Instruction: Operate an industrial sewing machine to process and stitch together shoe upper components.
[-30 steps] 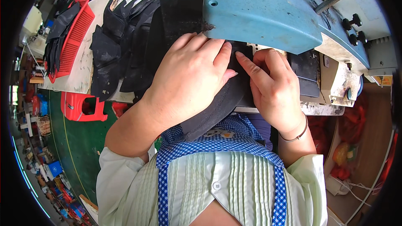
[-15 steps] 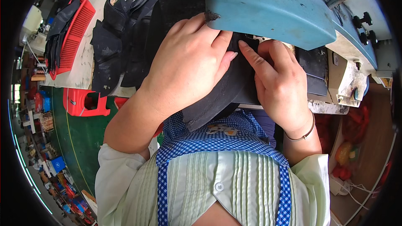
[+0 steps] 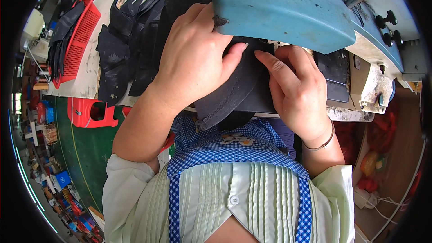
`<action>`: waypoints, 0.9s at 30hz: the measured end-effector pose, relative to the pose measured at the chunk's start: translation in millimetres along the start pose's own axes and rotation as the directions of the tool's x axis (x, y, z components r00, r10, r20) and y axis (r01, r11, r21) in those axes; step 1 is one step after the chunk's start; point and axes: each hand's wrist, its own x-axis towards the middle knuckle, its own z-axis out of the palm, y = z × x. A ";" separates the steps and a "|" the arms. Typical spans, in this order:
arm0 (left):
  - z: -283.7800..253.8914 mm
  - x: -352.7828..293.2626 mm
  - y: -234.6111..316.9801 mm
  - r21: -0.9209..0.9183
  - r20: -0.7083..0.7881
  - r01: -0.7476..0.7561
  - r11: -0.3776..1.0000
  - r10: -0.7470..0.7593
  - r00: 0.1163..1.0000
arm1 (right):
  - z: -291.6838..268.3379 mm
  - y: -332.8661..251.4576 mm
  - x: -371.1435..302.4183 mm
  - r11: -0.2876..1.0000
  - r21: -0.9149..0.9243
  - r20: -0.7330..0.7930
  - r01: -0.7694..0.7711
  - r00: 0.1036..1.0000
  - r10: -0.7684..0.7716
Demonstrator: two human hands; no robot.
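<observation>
A curved black fabric piece [image 3: 229,101] with a stitched seam line lies under the blue sewing machine head [image 3: 283,13], its near end hanging over the table edge. Across its left side rests my left hand [image 3: 193,58], thumb spread apart from the fingers; the machine head hides those fingertips. My right hand [image 3: 299,87] is at the piece's right side, index fingertip on the cloth and the other fingers curled. It appears to grip the edge, though the contact of the thumb is hidden. The needle area is covered by the machine head.
Overlapping black cut pieces [image 3: 119,49] lie on the white table left of my hands. Beyond them stands a red perforated basket [image 3: 82,40] holding more black pieces. A red plastic stool [image 3: 92,113] is on the green floor. Dark knobs [image 3: 388,27] stick out from the machine at right.
The black fabric piece has slid a little away from me, farther under the machine head. My left hand has shifted slightly forward and left, its thumb now farther from the right index finger.
</observation>
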 end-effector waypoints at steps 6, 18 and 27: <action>2.7 0.4 -4.5 -0.094 -0.071 -0.049 0.994 0.042 0.997 | -2.5 -0.6 -0.6 1.000 0.018 -0.004 -0.010 1.000 0.010; -19.9 -6.1 -12.1 -0.141 0.084 -0.049 0.989 0.062 0.995 | -2.5 0.0 -1.1 0.999 0.027 0.014 -0.030 0.999 0.030; -29.1 -8.6 -12.0 -0.074 0.184 -0.062 0.995 0.075 0.980 | -1.9 0.7 -0.6 1.000 0.021 0.002 -0.014 1.000 0.014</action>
